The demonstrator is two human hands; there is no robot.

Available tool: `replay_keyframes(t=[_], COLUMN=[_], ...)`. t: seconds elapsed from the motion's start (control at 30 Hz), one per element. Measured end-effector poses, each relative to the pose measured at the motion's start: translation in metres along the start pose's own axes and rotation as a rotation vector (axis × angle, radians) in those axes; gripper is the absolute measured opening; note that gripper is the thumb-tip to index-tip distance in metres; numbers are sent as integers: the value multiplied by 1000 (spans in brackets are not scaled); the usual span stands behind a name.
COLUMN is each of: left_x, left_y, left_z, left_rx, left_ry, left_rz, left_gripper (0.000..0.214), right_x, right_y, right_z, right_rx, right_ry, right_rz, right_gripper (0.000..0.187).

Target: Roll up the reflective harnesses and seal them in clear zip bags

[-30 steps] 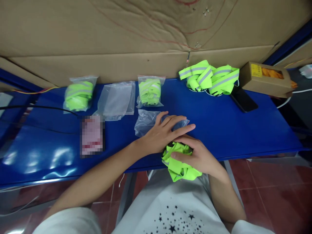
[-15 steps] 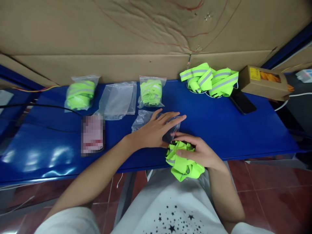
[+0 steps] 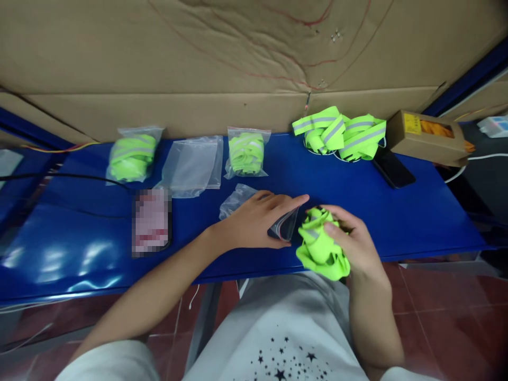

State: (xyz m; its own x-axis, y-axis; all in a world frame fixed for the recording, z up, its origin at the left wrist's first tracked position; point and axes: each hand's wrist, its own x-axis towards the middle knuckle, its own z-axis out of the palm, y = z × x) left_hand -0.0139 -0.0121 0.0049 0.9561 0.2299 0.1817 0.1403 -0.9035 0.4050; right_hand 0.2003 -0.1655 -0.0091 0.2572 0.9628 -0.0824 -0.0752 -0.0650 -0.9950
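My right hand (image 3: pixel 351 233) grips a bunched neon-yellow reflective strap (image 3: pixel 319 246) with grey stripes, above the front part of the table. To its left, my left hand (image 3: pixel 257 217) grips a clear zip bag (image 3: pixel 235 201), its mouth showing by the thumb and its crumpled end sticking out behind the knuckles. The index finger points right, and the other fingers are partly hidden. The bundle and the bag are apart. Behind my left hand stands a filled bag of yellow strap (image 3: pixel 246 153), and a stack of flat clear bags (image 3: pixel 192 166) lies beside it.
Another bagged strap (image 3: pixel 133 157) is at the back left of the blue table (image 3: pixel 238 264). A pixelated item (image 3: pixel 152 222) lies left of my arm. Loose reflective straps (image 3: pixel 337 132), a black phone (image 3: pixel 394 168) and a cardboard box (image 3: pixel 428 138) sit at the back right.
My right hand has moved right with the strap bundle, away from the bag. My left hand's fingers have drawn in around the bag, and its mouth now shows more.
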Motion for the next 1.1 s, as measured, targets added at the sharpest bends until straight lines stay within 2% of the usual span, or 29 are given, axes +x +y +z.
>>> replay_keyframes(t=[0.07,0.13,0.2,0.3,0.4,0.5,0.6,0.7,0.77,0.83,0.9,0.97,1.03,1.1], left_x=[0,0,0,0,0,-1,-2,-2,-1,-1,0,0,0,0], left_y=[2,4,5,4,5,7,5,2,0,-1,-1,-1,0,0], left_z=[4,9,14,18,19,20,22,23,24,23,22,21,19,16], left_rx=[8,30,57,72,64,59,62,55,50,51,59,70,78,91], left_ry=[25,28,31,37,37,17,9,12,2,-6,-11,-11,-17,-22], left_rz=[15,22,21,-2,-7,12,14,25,36,48,58,57,52,56], left_gripper=[105,107,110,116,112,109,116,121,116,110,108,111,115,118], right_x=[2,4,5,4,2,5,11,15,13,10,7,5,5,6], right_y=[3,6,7,4,-6,-11,-7,-6,-11,-20,-27,-26,-16,-3], right_z=[1,6,13,20,22,23,30,37,39,38,31,23,18,17], right_rx=[-167,-335,-434,-529,-649,-705,-762,-813,-852,-857,-813,-755,-682,-579], right_ry=[202,255,265,236,135,46,122,174,99,-53,-245,-321,-214,-19], right_rz=[-39,-102,-142,-109,-42,-84,-169,-120,-96,-126,-177,-216,-199,-118], right_gripper=[33,39,44,43,37,31,36,39,35,34,38,44,51,58])
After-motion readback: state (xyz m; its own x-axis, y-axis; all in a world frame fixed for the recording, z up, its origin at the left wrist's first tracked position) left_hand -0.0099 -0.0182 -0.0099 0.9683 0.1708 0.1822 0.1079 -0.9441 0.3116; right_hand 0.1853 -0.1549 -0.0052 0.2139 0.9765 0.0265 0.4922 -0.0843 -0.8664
